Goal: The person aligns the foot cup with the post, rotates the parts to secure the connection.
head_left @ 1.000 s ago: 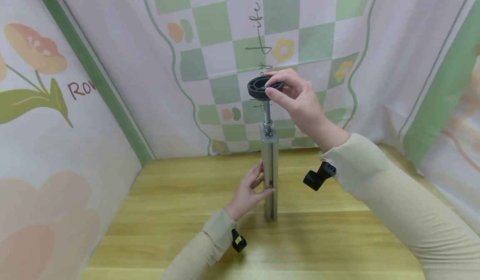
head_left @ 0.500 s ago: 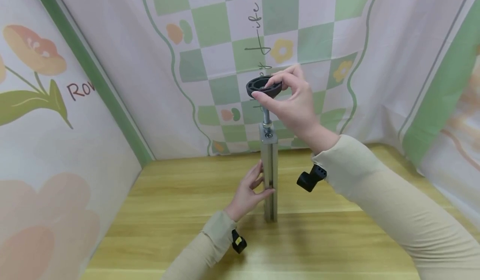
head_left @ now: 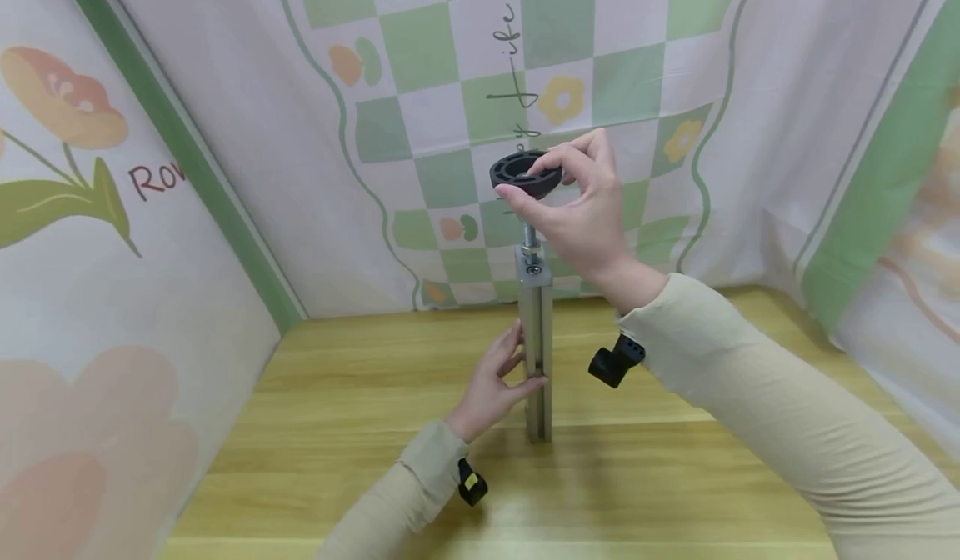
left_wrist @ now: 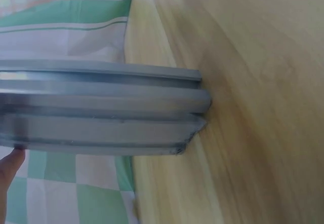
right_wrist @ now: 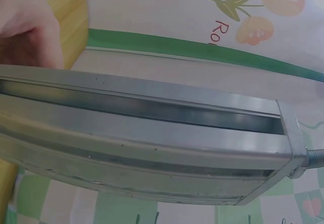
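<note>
A slotted aluminium profile [head_left: 536,327] stands upright on the table. My left hand [head_left: 491,389] grips its lower half, thumb across the front and fingers along the left side. An end plate [head_left: 534,278] caps the top, and a threaded rod [head_left: 529,233] with a nut rises from it. On the rod sits a round black levelling foot [head_left: 504,178], its ribbed hollow side up. Thumb and fingers of my right hand [head_left: 588,210] pinch that foot by its rim. The left wrist view has the profile's lower end [left_wrist: 101,107]; the right wrist view has its capped end [right_wrist: 291,138].
The wood-grain table [head_left: 360,393] spreads around the profile. A patterned cloth [head_left: 420,43] hangs behind it, with another cloth [head_left: 97,293] along the left and more fabric at the right. Small black cameras [head_left: 617,362] are strapped to both wrists.
My right hand has swung left and toward me around the foot, its thumb shifting to the foot's near-left rim. The left hand and the profile have stayed put.
</note>
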Tool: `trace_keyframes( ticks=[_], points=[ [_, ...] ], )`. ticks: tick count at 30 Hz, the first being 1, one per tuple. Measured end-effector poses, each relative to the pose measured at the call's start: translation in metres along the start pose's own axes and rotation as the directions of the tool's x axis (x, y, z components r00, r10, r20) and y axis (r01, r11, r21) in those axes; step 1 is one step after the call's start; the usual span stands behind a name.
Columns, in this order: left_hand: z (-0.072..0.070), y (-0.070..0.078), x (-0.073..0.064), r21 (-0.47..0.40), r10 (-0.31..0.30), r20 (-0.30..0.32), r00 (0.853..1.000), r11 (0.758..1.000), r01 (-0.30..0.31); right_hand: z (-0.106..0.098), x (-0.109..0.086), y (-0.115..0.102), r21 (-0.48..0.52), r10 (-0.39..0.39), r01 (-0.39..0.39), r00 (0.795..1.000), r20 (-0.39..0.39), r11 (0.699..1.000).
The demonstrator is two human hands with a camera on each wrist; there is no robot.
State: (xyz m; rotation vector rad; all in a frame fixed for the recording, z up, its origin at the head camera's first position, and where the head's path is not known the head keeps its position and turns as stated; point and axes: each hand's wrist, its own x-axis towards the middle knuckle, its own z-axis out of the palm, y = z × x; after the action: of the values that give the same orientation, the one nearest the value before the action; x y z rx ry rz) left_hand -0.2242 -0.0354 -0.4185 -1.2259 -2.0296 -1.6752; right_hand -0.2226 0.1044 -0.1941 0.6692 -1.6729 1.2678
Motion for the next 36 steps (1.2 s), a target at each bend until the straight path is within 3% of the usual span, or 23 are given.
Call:
trace_keyframes(
  ticks=[6,14,17,23,29,36],
  points=[
    [-0.007,0.006,0.006,-0.026,0.012,0.025,1.0,1.0,-0.011,-0.004,0.0,0.001,-0.006,-0.009,0.009,1.0,0.026,1.0],
    [-0.016,0.028,0.024,-0.111,-0.078,0.01,0.997,0.991,0.078,-0.003,-0.001,0.0,0.002,-0.019,0.019,1.0,0.018,1.0],
    [-0.019,0.035,0.032,-0.138,-0.071,0.006,0.997,0.988,0.071,-0.004,-0.002,0.001,0.03,-0.005,0.004,1.0,0.023,1.0],
    [-0.024,0.041,0.038,-0.157,-0.063,-0.003,0.998,0.986,0.062,-0.008,-0.001,0.003,0.088,0.089,-0.097,0.992,0.088,0.991],
    [-0.026,0.045,0.045,-0.154,-0.011,-0.034,0.999,0.988,0.005,-0.017,0.003,0.007,0.173,0.199,-0.235,0.958,0.205,0.956],
    [-0.029,0.049,0.05,-0.176,-0.003,-0.037,0.999,0.984,-0.004,-0.023,0.01,0.009,0.262,0.207,-0.279,0.94,0.273,0.924]
  ],
)
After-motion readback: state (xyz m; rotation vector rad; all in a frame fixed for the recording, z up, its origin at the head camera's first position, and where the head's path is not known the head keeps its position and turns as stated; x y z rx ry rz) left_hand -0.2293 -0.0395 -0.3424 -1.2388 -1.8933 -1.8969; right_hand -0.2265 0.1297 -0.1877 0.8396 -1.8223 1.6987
